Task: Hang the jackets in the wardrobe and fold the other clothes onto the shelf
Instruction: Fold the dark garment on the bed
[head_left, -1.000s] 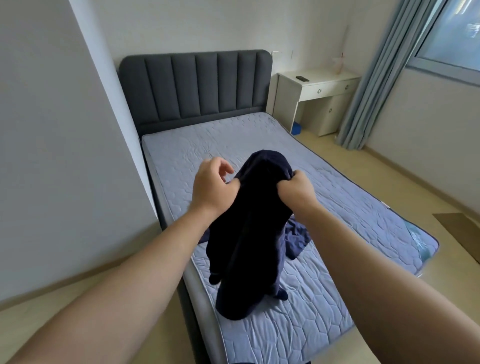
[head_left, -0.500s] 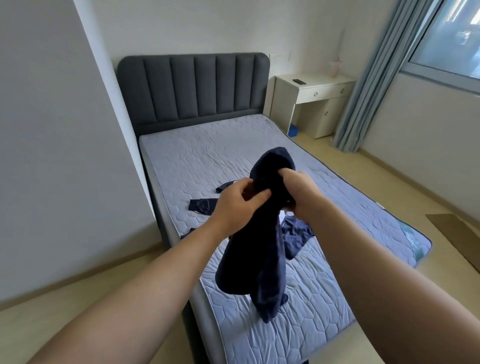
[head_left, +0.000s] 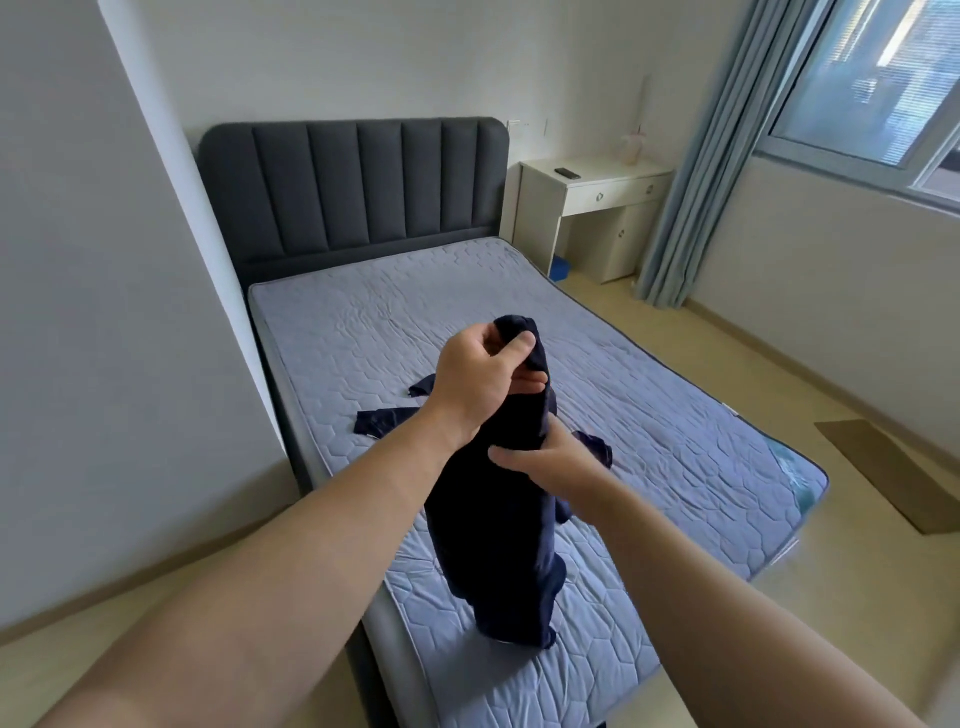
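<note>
The right hand (head_left: 550, 460) has dropped from the top to clasp the navy garment (head_left: 493, 545) mid-length — the left hand (head_left: 480, 382) still pinches its top edge — so folding seems begun.

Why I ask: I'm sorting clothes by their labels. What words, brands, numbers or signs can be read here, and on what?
No text can be read.
garment: no label or print shows.
mattress tag: too small to read.
remote on the desk: too small to read.
</note>
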